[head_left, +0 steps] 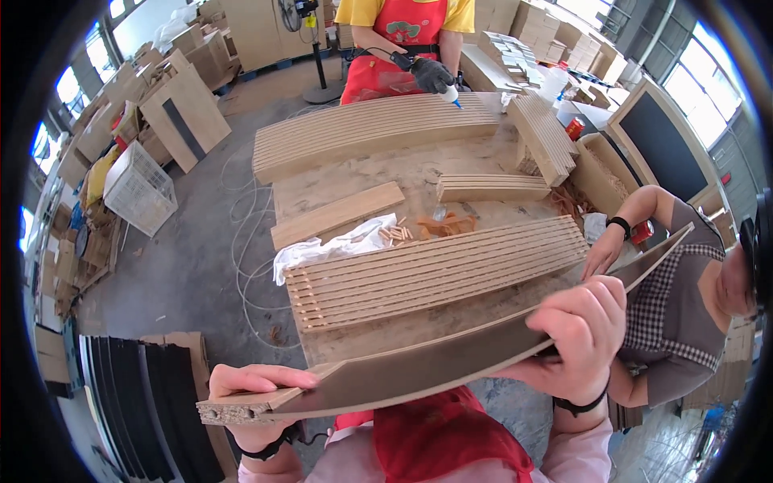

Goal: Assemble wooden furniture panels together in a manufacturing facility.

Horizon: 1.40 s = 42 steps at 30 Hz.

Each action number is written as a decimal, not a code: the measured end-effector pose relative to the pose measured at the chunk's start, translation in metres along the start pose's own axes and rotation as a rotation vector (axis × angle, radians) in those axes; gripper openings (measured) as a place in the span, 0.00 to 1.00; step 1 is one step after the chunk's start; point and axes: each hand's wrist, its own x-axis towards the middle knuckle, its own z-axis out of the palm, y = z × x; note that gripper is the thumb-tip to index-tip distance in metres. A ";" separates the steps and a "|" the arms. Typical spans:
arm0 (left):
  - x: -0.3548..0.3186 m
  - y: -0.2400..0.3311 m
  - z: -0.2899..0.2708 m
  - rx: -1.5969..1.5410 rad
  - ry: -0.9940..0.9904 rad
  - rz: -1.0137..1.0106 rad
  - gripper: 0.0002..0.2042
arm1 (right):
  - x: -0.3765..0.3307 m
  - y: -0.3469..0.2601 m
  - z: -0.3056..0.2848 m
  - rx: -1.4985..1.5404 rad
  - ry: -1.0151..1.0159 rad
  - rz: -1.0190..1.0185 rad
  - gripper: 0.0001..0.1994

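I hold a long, dark-faced board (435,366) with pale wood edging across the front of my body. My left hand (262,382) grips its left end, fingers lying over a pale wood end piece, where raw chipboard with holes shows. Farther right, my right hand (581,334) is closed around the board, its fingers curled over the dark face. Just beyond the board lies a row of pale wood strips (439,270) on the worktable (338,346), with wooden dowels standing out of their left ends. Loose dowels (396,233) lie beside a white cloth (346,248).
Across the table a co-worker's gloved hand (433,76) holds a glue bottle (451,97) over more strips (370,133). Another person's hand (604,256) is close by my right. Dark panels (153,402) stand at lower left; a hose (241,274) lies on the floor.
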 end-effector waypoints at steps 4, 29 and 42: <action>0.014 -0.011 -0.017 -0.257 -0.281 -0.132 0.25 | 0.000 0.004 0.007 -0.058 0.062 -0.002 0.27; -0.017 -0.124 -0.073 0.172 -0.861 -0.552 0.16 | -0.026 -0.015 0.040 -0.223 0.508 0.089 0.24; 0.002 0.008 0.001 0.189 -0.058 0.112 0.30 | -0.016 -0.006 0.042 -0.076 0.324 0.089 0.15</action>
